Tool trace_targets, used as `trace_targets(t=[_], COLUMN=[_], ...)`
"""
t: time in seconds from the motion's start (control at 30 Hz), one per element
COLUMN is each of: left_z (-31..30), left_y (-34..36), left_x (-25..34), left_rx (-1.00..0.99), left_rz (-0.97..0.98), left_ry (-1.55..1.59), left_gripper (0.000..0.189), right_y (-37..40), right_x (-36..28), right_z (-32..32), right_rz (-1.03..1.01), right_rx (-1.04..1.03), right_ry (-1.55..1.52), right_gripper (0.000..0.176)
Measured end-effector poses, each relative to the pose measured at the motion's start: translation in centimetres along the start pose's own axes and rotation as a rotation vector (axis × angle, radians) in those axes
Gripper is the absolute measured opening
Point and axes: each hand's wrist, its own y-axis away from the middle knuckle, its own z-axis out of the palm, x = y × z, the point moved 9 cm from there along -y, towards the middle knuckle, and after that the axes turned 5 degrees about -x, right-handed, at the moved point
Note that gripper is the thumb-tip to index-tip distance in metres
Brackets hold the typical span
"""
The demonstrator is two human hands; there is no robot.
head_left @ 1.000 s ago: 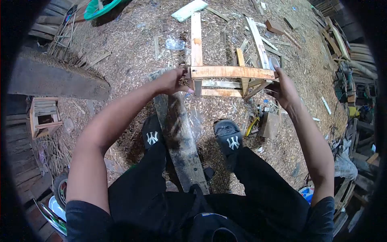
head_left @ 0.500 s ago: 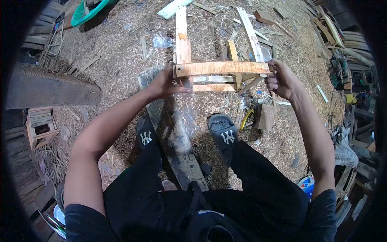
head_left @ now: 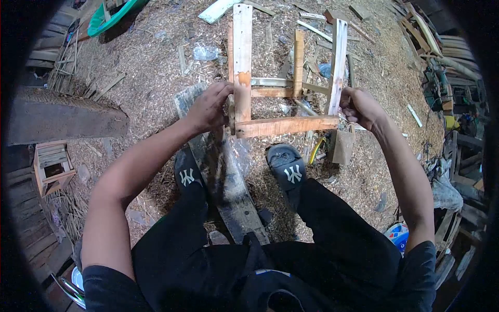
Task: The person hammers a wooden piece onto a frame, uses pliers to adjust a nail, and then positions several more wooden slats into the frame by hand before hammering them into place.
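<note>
A small wooden frame (head_left: pixel 286 127) of pale and reddish slats is held up in front of me, with two longer uprights pointing away. My left hand (head_left: pixel 212 106) grips its left side, the fingers partly hidden behind the wood. On the right side, my right hand (head_left: pixel 361 108) holds the frame near the right upright, fingers curled. Beneath the left part of the frame, a weathered plank (head_left: pixel 223 177) runs back toward me between my feet.
Wood shavings and offcuts cover the ground. A brown block (head_left: pixel 343 147) and a yellow-handled tool (head_left: pixel 316 151) lie beyond my right sandal (head_left: pixel 286 164). A thick beam (head_left: pixel 67 115) and a small wooden stool (head_left: pixel 53 165) are at left, a green basin (head_left: pixel 112 18) at upper left.
The frame has tilted: its near crosspiece is lower and closer to me, and the uprights stand more toward the camera. My left hand has turned, showing more of its back.
</note>
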Motion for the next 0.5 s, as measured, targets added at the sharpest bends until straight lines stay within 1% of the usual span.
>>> trace_targets(t=[0.03, 0.07, 0.1, 0.13, 0.17, 0.2, 0.27, 0.3, 0.37, 0.4, 0.47, 0.5], left_z=[0.4, 0.8, 0.7, 0.1, -0.5, -0.5, 0.1, 0.4, 1.9, 2.1, 2.7, 3.1], left_y=[-0.1, 0.1, 0.3, 0.5, 0.6, 0.6, 0.3, 0.3, 0.7, 0.8, 0.9, 1.2], left_x=[-0.7, -1.3, -1.3, -0.9, -0.6, -0.7, -1.1, -1.5, -3.3, -3.2, -3.3, -3.7], left_rx=[-0.059, -0.12, -0.122, -0.081, -0.037, -0.034, -0.051, -0.049, -0.113, -0.112, -0.072, -0.073], left_rz=[-0.106, -0.212, -0.211, -0.168, -0.126, -0.128, -0.123, -0.124, -0.265, -0.265, -0.309, -0.308], left_ry=[0.099, 0.198, 0.197, 0.222, 0.246, 0.246, 0.269, 0.27, 0.452, 0.454, 0.818, 0.817], left_gripper=[0.066, 0.067, 0.067, 0.066, 0.065, 0.065, 0.061, 0.061, 0.058, 0.058, 0.058, 0.058], right_y=[0.2, 0.2, 0.2, 0.2, 0.4, 0.4, -0.1, 0.0, 0.1, 0.2, 0.3, 0.1], right_x=[-0.1, 0.4, 0.8, 1.2, 2.0, 3.0, 4.7, 4.7, 4.8, 4.6, 3.5, 3.6], right_z=[0.7, 0.6, 1.1, 1.7, 1.9, 2.0, 2.3, 2.4, 2.2, 2.4, 1.9, 1.7], right_rz=[-0.025, -0.024, -0.028, -0.032, 0.025, 0.051, 0.054, 0.055, 0.053, 0.054, 0.003, 0.002], right_rx=[-0.043, -0.043, -0.106, -0.168, -0.191, -0.181, -0.237, -0.236, -0.179, -0.178, -0.092, -0.091], right_ry=[-0.072, -0.074, -0.082, -0.089, -0.064, -0.064, 0.022, 0.025, 0.006, 0.007, -0.09, -0.092], right_gripper=[0.02, 0.02, 0.019, 0.021, 0.027, 0.034, 0.03, 0.03, 0.026, 0.026, 0.024, 0.024])
